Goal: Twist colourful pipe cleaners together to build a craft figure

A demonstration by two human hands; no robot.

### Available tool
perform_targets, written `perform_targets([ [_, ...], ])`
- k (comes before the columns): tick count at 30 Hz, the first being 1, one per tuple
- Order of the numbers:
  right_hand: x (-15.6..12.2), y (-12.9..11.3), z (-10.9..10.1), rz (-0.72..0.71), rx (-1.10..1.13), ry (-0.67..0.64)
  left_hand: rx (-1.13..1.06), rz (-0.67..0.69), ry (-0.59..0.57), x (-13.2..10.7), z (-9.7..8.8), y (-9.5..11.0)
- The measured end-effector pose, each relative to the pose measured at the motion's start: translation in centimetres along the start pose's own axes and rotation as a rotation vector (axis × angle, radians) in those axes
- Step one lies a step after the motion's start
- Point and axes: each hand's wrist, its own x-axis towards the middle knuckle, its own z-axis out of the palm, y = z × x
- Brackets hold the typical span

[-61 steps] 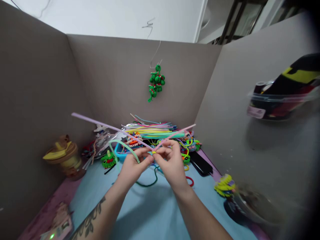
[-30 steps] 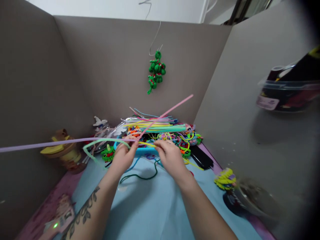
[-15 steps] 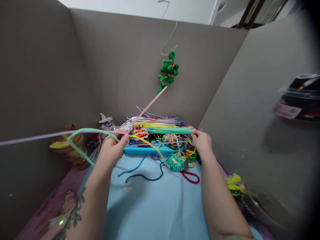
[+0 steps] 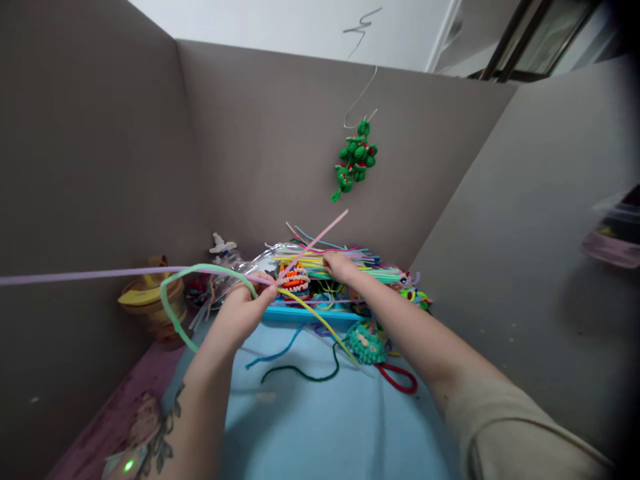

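Note:
My left hand (image 4: 247,310) is closed on several pipe cleaners where they cross: a lilac one (image 4: 100,274) stretching far left, a looped mint green one (image 4: 170,310), a pink one (image 4: 320,239) pointing up and right, and a yellow one (image 4: 320,319) slanting down. Farther in, my right hand (image 4: 340,265) has its fingers bent and pinched at a bundle of coloured pipe cleaners (image 4: 373,272); its fingertips are partly hidden. The bundle lies across a blue tray (image 4: 310,315). An orange and white beaded-looking coil (image 4: 295,279) sits between the hands.
A teal fuzzy piece (image 4: 367,343) and a red loop (image 4: 400,380) lie on the light blue cloth (image 4: 320,427), near a dark green strand (image 4: 300,375). Green figures (image 4: 357,160) hang from a wire on the grey back panel (image 4: 270,133). A brown pot (image 4: 153,303) stands left.
My right hand has moved left along the bundle, from its right end to nearer its middle. The left hand keeps its hold on the crossed pipe cleaners. The camera view has shifted.

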Motion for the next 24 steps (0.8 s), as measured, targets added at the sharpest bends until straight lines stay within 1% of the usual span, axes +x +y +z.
perform_targets([
  [3, 0.2, 0.0, -0.2, 0.016, -0.004, -0.009, -0.068, -0.012, -0.027, 0.3, 0.1, -0.6],
  [5, 0.3, 0.2, -1.0, 0.038, -0.010, -0.003, -0.125, -0.015, -0.055, 0.4, 0.2, -1.0],
  [7, 0.3, 0.8, -2.4, 0.074, -0.020, 0.014, -0.179, -0.031, -0.062, 0.5, 0.3, -1.2],
  [9, -0.1, 1.9, -4.3, 0.140, -0.033, 0.053, -0.228, -0.064, -0.050, 0.6, 0.4, -1.3],
  [12, -1.8, 3.9, -7.7, 0.291, -0.053, 0.176, -0.294, -0.117, -0.013, 0.6, 0.7, -1.3],
  [14, -3.8, 4.5, -9.3, 0.367, -0.027, 0.316, -0.347, -0.135, -0.005, 0.5, 1.0, -1.1],
  [15, -5.0, 4.4, -9.8, 0.386, 0.080, 0.441, -0.387, -0.145, -0.018, 0.4, 1.2, -0.9],
  [16, -6.3, 3.8, -9.8, 0.378, 0.236, 0.544, -0.435, -0.158, -0.046, 0.3, 1.5, -0.7],
  [17, -7.6, 2.9, -9.6, 0.339, 0.436, 0.562, -0.486, -0.175, -0.089, 0.1, 1.8, -0.4],
  [18, -8.9, 1.6, -9.0, 0.304, 0.675, 0.519, -0.536, -0.192, -0.140, -0.2, 2.2, -0.1],
  [20, -11.3, -1.5, -7.2, 0.203, 1.143, 0.320, -0.600, -0.216, -0.241, -0.7, 3.1, 0.5],
  [21, -12.3, -3.1, -6.2, 0.178, 1.330, 0.219, -0.606, -0.216, -0.279, -1.1, 3.6, 0.7],
  [23, -13.9, -6.0, -4.5, 0.147, 1.609, 0.038, -0.580, -0.202, -0.326, -1.6, 4.7, 1.0],
  [24, -14.4, -7.1, -4.0, 0.152, 1.702, -0.036, -0.557, -0.195, -0.339, -1.8, 5.2, 1.0],
])
